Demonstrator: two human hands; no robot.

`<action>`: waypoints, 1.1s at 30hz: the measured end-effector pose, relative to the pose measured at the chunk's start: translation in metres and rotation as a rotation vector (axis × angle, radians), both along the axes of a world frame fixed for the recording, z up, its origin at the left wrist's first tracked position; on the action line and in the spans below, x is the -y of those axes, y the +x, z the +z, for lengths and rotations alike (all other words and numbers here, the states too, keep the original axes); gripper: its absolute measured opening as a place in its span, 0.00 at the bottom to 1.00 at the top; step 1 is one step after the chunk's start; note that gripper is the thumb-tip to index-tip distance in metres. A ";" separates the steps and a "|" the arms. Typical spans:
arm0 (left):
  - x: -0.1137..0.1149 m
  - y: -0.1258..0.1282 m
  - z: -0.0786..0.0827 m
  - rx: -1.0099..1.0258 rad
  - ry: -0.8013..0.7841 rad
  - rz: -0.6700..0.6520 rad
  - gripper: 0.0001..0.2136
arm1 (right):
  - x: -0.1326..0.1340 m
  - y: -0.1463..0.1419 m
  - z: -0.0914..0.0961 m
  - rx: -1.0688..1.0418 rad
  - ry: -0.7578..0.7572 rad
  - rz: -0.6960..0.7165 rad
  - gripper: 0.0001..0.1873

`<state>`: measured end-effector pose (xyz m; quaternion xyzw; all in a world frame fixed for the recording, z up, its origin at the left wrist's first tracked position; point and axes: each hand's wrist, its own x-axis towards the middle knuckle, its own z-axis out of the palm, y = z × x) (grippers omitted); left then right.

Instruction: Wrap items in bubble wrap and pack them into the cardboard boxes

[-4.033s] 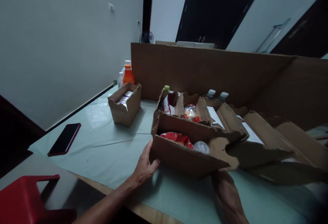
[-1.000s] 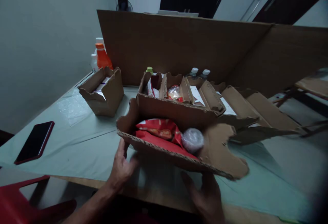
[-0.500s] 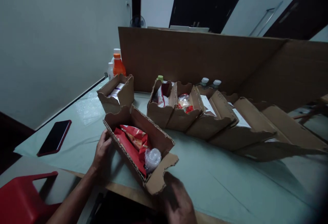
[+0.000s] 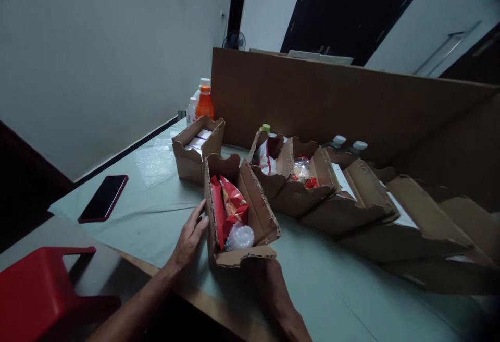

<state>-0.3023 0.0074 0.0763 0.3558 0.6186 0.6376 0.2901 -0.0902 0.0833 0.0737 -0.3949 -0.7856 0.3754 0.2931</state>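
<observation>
A small open cardboard box (image 4: 255, 211) stands on the pale green table cover (image 4: 156, 217), turned so one short end faces me. Inside lie red snack packets (image 4: 228, 204) and a clear wrapped bundle (image 4: 240, 236). My left hand (image 4: 190, 237) rests flat against the box's left wall with fingers stretched out. My right hand (image 4: 265, 279) is pressed to the near end of the box; its fingers are in shadow and hidden by the box.
A row of similar boxes (image 4: 312, 191) with packets and bottles runs to the right before a tall cardboard sheet (image 4: 332, 102). Another box (image 4: 197, 149) and an orange bottle (image 4: 204, 103) stand behind. A phone (image 4: 103, 205) lies at left. A red stool (image 4: 35, 284) stands below.
The box was pulled away from the row, lifted, then turned so its short end faces me and set beside the row. Both hands stayed on it.
</observation>
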 end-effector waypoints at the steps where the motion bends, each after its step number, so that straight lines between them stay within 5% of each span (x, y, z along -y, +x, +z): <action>1: 0.001 -0.005 0.003 0.011 -0.016 -0.017 0.28 | 0.001 -0.002 0.000 0.012 0.052 -0.007 0.09; 7: 0.057 -0.018 -0.018 -0.071 -0.142 -0.109 0.29 | 0.007 -0.017 -0.005 0.010 0.467 0.047 0.06; 10: 0.062 -0.017 -0.028 -0.184 -0.233 -0.037 0.28 | 0.004 -0.027 -0.004 0.038 0.607 0.078 0.06; 15: 0.026 -0.023 -0.018 -0.285 -0.209 0.045 0.21 | -0.011 -0.036 -0.015 0.052 0.465 0.119 0.12; 18: 0.005 -0.041 -0.009 -0.411 -0.194 -0.005 0.16 | -0.020 -0.031 -0.038 0.074 0.561 0.110 0.21; 23: -0.034 -0.075 0.010 -0.785 -0.544 -0.067 0.14 | -0.023 -0.023 -0.065 0.127 0.649 0.080 0.17; 29: -0.102 -0.082 0.024 -0.900 -0.660 -0.008 0.15 | -0.022 -0.025 -0.057 0.128 0.535 0.097 0.15; 33: -0.116 -0.072 0.023 -0.924 -0.647 0.036 0.18 | -0.024 -0.024 -0.055 0.116 0.530 0.116 0.14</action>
